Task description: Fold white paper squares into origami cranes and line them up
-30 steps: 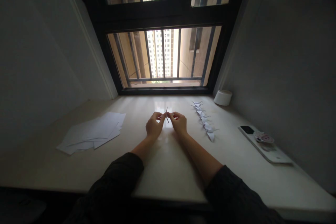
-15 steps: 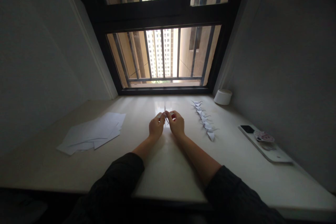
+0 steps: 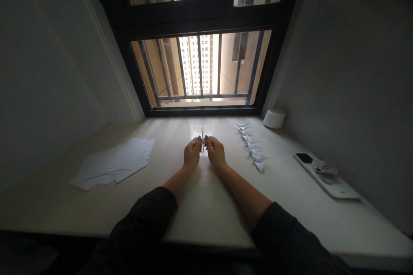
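Observation:
My left hand (image 3: 191,154) and my right hand (image 3: 215,152) meet over the middle of the pale desk (image 3: 206,206). Both pinch a small folded piece of paper (image 3: 202,135) between their fingertips; a thin point of it sticks up above them. The fingers of both hands are closed on it. Most of the paper is hidden behind the fingers. A row of several folded paper cranes (image 3: 252,148) lies to the right of my right hand.
A loose pile of white paper sheets (image 3: 112,163) lies at the left. A white round container (image 3: 274,118) stands at the back right near the barred window (image 3: 200,68). A phone (image 3: 325,176) with a small patterned thing on it lies at the right edge.
My two hands have drawn closer together around the folded paper. Its point now stands more upright. Nothing else on the desk has moved.

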`<action>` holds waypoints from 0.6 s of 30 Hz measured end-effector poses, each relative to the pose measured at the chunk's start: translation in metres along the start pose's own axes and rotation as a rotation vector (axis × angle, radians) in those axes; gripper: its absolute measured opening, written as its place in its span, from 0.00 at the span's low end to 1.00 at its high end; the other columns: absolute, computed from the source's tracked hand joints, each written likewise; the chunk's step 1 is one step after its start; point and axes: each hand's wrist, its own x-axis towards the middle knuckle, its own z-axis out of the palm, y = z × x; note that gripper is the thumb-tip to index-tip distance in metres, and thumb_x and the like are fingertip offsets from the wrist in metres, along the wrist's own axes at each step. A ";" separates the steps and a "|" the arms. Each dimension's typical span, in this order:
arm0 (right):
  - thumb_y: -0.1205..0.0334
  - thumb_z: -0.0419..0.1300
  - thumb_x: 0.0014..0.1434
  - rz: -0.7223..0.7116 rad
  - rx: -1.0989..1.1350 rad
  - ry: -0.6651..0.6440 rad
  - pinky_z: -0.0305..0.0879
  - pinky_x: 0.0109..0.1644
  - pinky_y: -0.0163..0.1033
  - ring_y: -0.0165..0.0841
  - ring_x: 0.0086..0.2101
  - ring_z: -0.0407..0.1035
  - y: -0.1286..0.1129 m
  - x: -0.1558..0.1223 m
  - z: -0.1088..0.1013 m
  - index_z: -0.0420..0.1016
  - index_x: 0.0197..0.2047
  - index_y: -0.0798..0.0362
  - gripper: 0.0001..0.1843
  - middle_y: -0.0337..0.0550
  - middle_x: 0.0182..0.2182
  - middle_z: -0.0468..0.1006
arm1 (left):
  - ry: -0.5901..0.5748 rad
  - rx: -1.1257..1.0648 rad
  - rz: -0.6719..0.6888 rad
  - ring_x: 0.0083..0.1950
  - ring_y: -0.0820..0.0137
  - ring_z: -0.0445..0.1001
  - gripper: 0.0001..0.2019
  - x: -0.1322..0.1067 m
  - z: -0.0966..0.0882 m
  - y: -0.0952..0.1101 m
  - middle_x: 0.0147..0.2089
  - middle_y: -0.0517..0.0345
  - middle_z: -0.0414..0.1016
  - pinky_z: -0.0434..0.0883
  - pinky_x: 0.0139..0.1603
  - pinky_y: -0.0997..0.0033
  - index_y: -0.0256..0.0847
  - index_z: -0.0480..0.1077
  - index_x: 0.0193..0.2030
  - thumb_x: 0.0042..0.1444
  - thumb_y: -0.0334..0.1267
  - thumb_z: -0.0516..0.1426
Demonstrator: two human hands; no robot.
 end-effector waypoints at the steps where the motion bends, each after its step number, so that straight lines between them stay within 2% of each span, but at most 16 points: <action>1: 0.46 0.43 0.63 0.017 0.041 -0.002 0.59 0.32 0.36 0.30 0.25 0.64 0.000 0.001 0.000 0.65 0.24 0.51 0.23 0.38 0.23 0.69 | -0.006 -0.044 -0.010 0.22 0.75 0.60 0.22 0.001 0.000 0.001 0.19 0.64 0.60 0.57 0.27 0.74 0.40 0.61 0.22 0.59 0.53 0.46; 8: 0.41 0.46 0.59 0.130 0.302 -0.028 0.61 0.30 0.36 0.30 0.23 0.63 -0.007 0.002 0.001 0.64 0.22 0.51 0.25 0.37 0.20 0.67 | -0.005 -0.278 -0.148 0.21 0.76 0.59 0.23 0.004 0.002 0.008 0.18 0.62 0.60 0.57 0.24 0.74 0.39 0.61 0.20 0.56 0.55 0.49; 18: 0.38 0.47 0.56 0.224 0.366 -0.031 0.63 0.28 0.36 0.30 0.23 0.63 -0.007 0.004 0.002 0.64 0.20 0.52 0.27 0.39 0.18 0.66 | 0.012 -0.354 -0.209 0.21 0.76 0.58 0.23 0.004 0.004 0.009 0.18 0.63 0.59 0.57 0.23 0.74 0.40 0.58 0.19 0.54 0.56 0.50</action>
